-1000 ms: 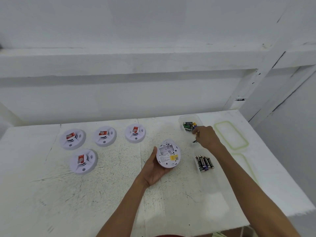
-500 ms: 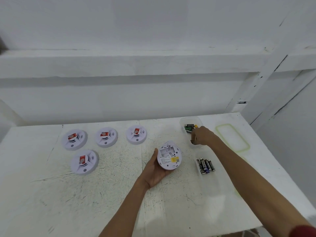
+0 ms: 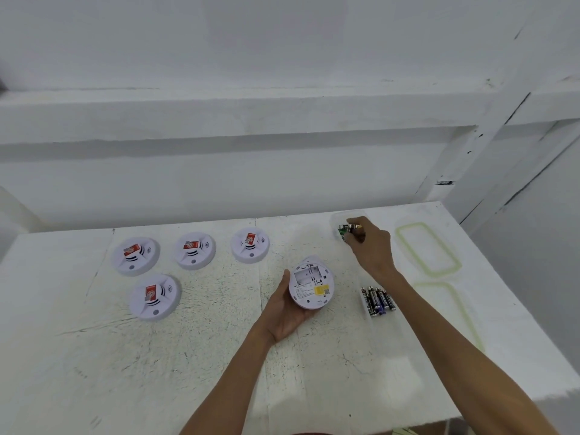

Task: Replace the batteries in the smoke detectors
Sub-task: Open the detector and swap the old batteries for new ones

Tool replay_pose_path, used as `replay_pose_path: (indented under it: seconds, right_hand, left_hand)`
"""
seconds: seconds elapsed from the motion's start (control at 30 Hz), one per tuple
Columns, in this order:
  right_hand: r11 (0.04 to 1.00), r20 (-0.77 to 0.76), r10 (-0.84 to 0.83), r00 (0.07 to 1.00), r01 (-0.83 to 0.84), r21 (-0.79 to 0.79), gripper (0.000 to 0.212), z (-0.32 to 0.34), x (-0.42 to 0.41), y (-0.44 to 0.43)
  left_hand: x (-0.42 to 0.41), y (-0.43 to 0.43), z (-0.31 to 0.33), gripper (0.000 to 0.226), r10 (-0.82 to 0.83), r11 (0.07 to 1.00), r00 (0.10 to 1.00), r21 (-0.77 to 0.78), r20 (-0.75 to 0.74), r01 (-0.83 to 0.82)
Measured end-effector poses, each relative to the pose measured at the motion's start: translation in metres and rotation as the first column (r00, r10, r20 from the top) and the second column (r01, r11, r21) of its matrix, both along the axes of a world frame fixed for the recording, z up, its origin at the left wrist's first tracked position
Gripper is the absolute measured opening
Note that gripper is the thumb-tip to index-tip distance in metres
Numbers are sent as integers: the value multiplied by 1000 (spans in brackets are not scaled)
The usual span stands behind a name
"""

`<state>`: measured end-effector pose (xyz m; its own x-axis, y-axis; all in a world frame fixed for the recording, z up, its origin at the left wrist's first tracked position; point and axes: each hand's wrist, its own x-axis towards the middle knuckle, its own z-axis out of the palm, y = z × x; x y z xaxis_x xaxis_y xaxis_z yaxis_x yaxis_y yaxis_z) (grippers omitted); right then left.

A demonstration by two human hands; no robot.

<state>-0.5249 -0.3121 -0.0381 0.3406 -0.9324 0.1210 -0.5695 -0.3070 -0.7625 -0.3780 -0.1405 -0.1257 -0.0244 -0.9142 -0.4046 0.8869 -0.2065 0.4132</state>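
Note:
My left hand point(image 3: 287, 309) grips a white smoke detector point(image 3: 311, 286) turned back side up, its battery bay showing above a yellow label. My right hand point(image 3: 370, 243) reaches into a clear plastic container point(image 3: 336, 221) at the back of the table, its fingers curled round a green battery point(image 3: 345, 229). A second clear container point(image 3: 367, 312) nearer me holds several dark batteries point(image 3: 378, 301) side by side.
Several more white smoke detectors lie face up with red stickers on the left of the white table point(image 3: 157, 365): a row of three point(image 3: 194, 250) and one point(image 3: 154, 297) in front. Two green-edged lids point(image 3: 426, 248) lie at the right. A wall ledge runs behind.
My right hand has moved back and up into the far container and now has its fingers among the green batteries. The left hand and its detector have stayed still.

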Motion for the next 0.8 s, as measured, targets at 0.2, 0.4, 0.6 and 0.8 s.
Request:
replay_pose_path:
  seconds: [0.2, 0.4, 0.6, 0.8]
  right_hand:
    - [998, 216, 58, 975, -60, 5, 23, 4, 18, 62]
    - [999, 167, 47, 985, -49, 9, 20, -21, 29, 89]
    - [998, 2, 24, 1000, -24, -56, 22, -37, 38, 90]
    - [953, -264, -32, 964, -51, -299, 25, -48, 41, 105]
  left_hand:
    - [0, -1, -4, 69, 8, 1000, 998, 20, 57, -9]
    - [-1, 0, -5, 63, 26, 999, 998, 31, 65, -28]
    - [-2, -1, -9, 56, 35, 999, 997, 23, 70, -37]
    - [0, 0, -10, 56, 43, 999, 999, 19, 30, -43]
